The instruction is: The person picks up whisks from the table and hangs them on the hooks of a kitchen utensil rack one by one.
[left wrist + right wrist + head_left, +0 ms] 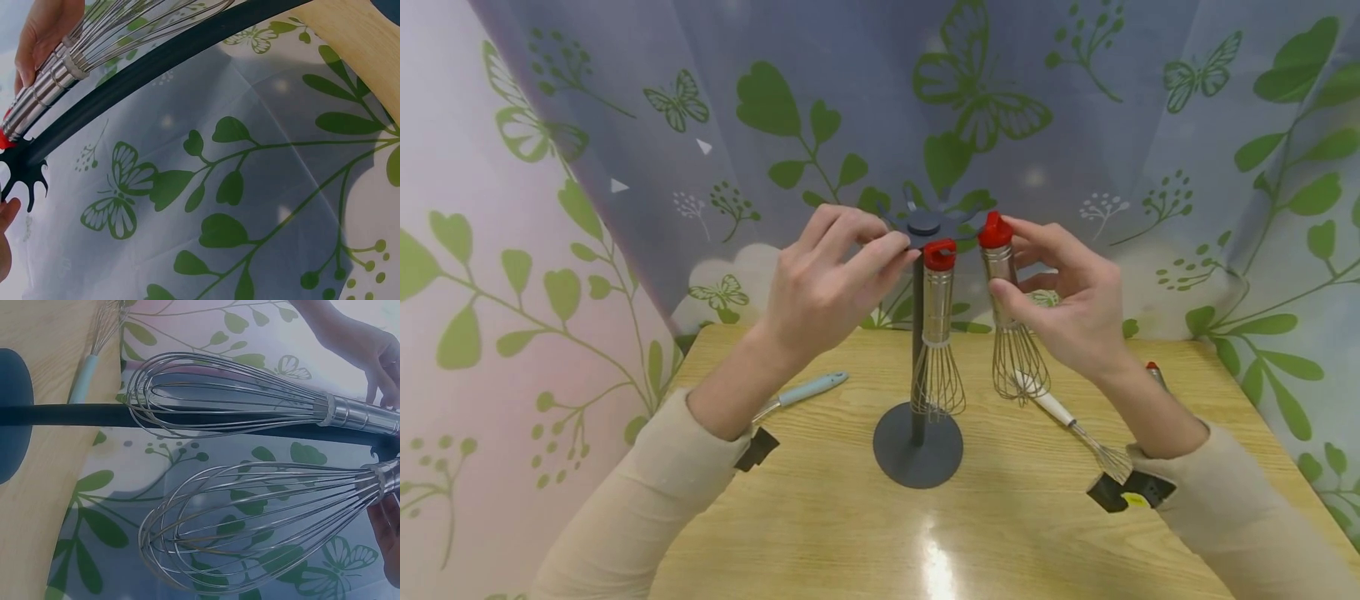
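Note:
A dark stand point(917, 333) with a round base and a hooked top stands upright on the table. From one of its hooks hangs a metal whisk point(938, 312) with a red cap. My left hand point(831, 275) is at the stand's top beside that cap, its fingertips pinching a hook of the rim. In my right hand point(1067, 292) I grip a second red-capped metal whisk point(1000, 262) by its handle, wires downward, close to the right side of the stand's top. Both whisks' wires point(250, 519) show side by side in the right wrist view.
On the wooden table point(820, 533), a light blue-handled whisk point(812, 389) lies at left and a white-handled whisk point(1056, 408) at right. Another red-tipped utensil point(1154, 371) is partly hidden behind my right forearm. A leaf-patterned curtain point(865, 100) hangs behind the table.

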Tool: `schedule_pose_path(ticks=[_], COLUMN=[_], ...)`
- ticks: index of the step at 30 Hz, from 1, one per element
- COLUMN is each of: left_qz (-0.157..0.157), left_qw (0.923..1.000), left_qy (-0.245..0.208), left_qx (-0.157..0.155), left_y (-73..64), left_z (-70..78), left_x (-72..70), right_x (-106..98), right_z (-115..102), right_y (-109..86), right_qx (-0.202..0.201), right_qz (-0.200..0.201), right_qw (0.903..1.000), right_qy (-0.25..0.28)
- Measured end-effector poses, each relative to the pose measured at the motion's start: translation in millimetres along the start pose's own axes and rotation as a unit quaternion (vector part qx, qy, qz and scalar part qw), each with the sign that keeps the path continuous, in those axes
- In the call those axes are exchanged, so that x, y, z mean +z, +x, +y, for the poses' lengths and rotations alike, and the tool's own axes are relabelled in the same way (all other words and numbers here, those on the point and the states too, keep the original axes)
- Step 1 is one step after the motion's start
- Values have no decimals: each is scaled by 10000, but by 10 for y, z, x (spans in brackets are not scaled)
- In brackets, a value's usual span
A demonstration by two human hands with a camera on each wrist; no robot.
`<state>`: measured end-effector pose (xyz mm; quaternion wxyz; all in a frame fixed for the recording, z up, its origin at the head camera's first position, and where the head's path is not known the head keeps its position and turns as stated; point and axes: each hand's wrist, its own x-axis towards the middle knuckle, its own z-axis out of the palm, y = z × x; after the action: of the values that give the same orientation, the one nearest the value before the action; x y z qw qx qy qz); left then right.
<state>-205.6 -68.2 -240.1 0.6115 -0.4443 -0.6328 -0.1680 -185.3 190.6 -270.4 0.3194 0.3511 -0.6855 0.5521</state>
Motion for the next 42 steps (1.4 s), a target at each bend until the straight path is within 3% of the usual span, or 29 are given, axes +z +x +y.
schedule_pose_path(ticks=[23,42], left_qz=[-24,-95], left_qw=[10000,9999], left_qy=[0,68], left_qx=[-8,17], left_y=[6,5], left_z=[6,4], left_x=[-9,-21], right_x=[-97,-35], right_z=[-107,-75], right_y=[84,21], right_qx=[-5,88], right_qz=[-568,-701], right_qw=[9977,9967], right_qy=[-365,-409])
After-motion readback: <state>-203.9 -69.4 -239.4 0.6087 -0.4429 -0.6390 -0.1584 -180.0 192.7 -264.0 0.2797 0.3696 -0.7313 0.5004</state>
